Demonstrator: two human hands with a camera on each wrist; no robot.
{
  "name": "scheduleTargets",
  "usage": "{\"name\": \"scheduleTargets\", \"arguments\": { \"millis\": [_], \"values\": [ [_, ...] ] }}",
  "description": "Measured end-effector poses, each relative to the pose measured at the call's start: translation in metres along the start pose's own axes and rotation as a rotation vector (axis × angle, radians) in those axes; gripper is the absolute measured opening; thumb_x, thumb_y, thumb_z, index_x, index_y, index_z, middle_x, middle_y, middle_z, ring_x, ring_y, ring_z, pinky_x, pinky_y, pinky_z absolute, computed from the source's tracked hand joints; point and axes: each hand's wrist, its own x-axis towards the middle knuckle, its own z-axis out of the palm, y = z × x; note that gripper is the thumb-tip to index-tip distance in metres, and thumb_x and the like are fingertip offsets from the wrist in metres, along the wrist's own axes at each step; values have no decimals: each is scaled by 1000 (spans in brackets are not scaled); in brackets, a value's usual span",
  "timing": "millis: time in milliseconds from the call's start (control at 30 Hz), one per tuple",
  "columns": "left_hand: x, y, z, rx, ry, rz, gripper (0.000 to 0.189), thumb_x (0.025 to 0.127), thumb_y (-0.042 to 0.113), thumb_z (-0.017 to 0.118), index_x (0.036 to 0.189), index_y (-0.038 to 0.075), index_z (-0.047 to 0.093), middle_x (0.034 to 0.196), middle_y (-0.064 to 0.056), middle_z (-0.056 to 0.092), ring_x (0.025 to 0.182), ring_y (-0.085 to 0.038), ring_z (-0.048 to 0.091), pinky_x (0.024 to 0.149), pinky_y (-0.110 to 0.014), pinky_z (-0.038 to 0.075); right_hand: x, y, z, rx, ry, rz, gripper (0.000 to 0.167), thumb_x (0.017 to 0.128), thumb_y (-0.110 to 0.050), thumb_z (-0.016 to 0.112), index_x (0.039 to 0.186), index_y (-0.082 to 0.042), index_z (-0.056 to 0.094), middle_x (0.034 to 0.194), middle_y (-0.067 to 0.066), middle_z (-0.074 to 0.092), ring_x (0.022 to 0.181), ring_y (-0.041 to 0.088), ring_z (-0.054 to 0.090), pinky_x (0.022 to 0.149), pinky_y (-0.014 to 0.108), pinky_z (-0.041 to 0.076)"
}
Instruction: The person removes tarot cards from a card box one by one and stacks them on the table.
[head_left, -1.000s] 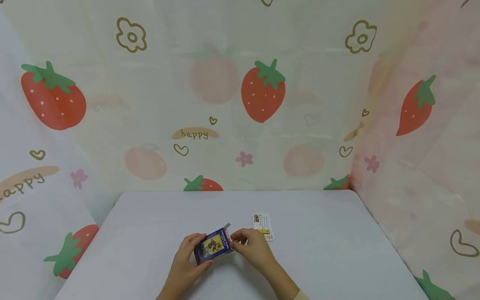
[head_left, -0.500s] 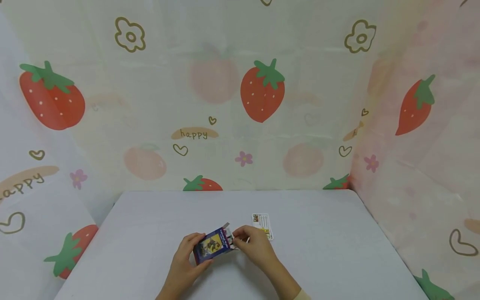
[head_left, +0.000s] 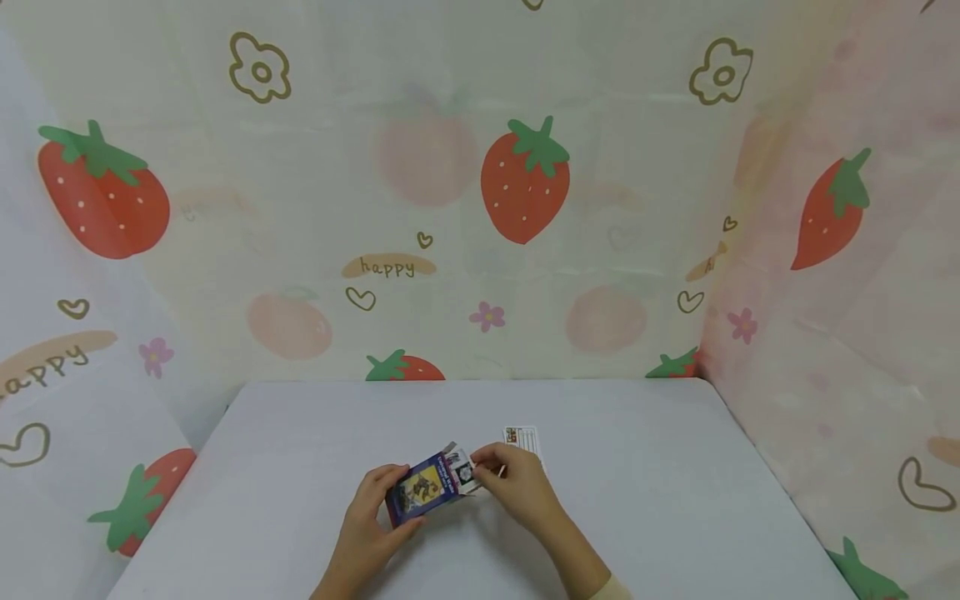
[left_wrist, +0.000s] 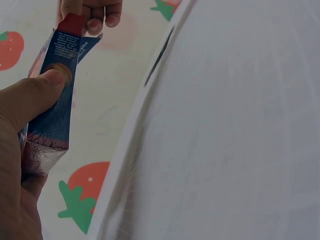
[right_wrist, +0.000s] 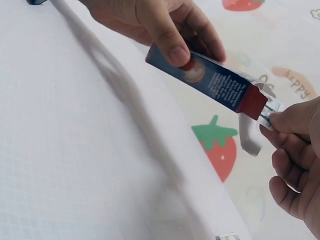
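Note:
My left hand [head_left: 367, 517] grips a small blue card box [head_left: 422, 490], tilted above the table with its picture side up. In the left wrist view, the thumb presses on the narrow printed side of the box [left_wrist: 62, 107]. At the box's right end the flaps stand unfolded, and white-edged cards [head_left: 461, 470] stick partway out. My right hand [head_left: 519, 487] pinches the outer edge of these cards between thumb and fingertips, plain in the right wrist view, where the cards [right_wrist: 269, 111] show beyond the red flap. How many cards are pinched, I cannot tell.
A printed white card or small stack [head_left: 522, 437] lies on the white table [head_left: 645, 500] just behind my right hand, which partly covers it. Strawberry-printed cloth [head_left: 450, 208] hangs behind the table and at both sides.
My right hand has moved a little away from the box, up and to the right, drawing the cards further out. The left hand and box have barely moved.

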Motion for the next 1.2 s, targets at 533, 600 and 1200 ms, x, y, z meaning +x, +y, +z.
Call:
{"name": "scheduleTargets", "arguments": {
  "millis": [533, 600, 1200],
  "values": [
    [1, -1, 2, 5, 10, -10, 81, 69, 16, 97, 140, 15, 59, 136, 3, 55, 124, -14, 54, 106, -2, 30, 4, 0, -22, 12, 87, 10, 12, 94, -12, 73, 104, -17, 76, 88, -8, 69, 78, 9, 58, 68, 23, 50],
    [1, -1, 2, 2, 11, -9, 81, 69, 16, 97, 140, 14, 59, 136, 3, 55, 124, -14, 54, 106, -2, 30, 4, -1, -24, 24, 93, 15, 11, 95, -12, 73, 104, -17, 76, 88, -7, 69, 78, 10, 57, 67, 23, 50],
    [0, -1, 2, 10, 5, -11, 84, 69, 15, 97, 142, 19, 57, 137, 4, 54, 125, -14, 54, 106, -2, 30, 5, 2, -47, 54, 169, 1, 10, 96, -14, 72, 105, -17, 77, 89, -6, 71, 76, 13, 59, 64, 22, 50]
  ]
}}
